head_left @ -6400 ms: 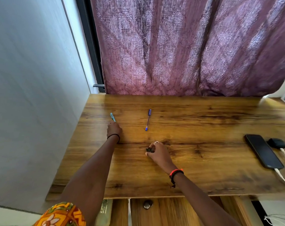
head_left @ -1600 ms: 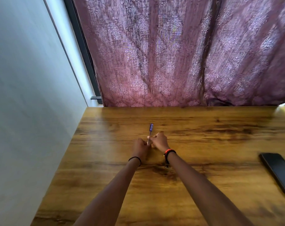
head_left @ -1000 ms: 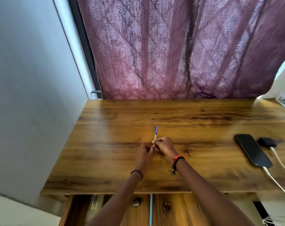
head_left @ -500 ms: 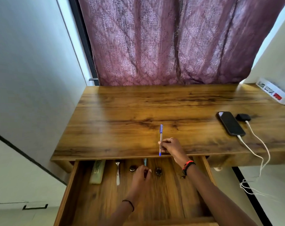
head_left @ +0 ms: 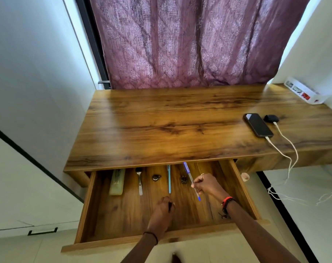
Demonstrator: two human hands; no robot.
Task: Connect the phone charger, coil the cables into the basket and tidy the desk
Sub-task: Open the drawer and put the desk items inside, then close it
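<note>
No writing can be read on the white box (head_left: 304, 93) at the worktop's (head_left: 161, 133) far right corner. The open drawer (head_left: 123, 211) holds a pale case (head_left: 117, 182), a fork (head_left: 139, 180), a teal pen (head_left: 169, 179) and two small dark items too blurred to name. The right hand (head_left: 207, 185) has its grip grasping a blue pen (head_left: 191, 180) over the drawer, the left hand (head_left: 162, 210) is loosely curled inside it, and the phone (head_left: 258, 124) lies on the worktop with a white cable (head_left: 281, 150) plugged in.

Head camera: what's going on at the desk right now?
A person is clearing pens into the open wooden drawer. The right hand holds a blue ballpoint pen over it; the left hand is inside, empty as far as shows. A teal pen lies there. The black phone sits plugged in.
</note>
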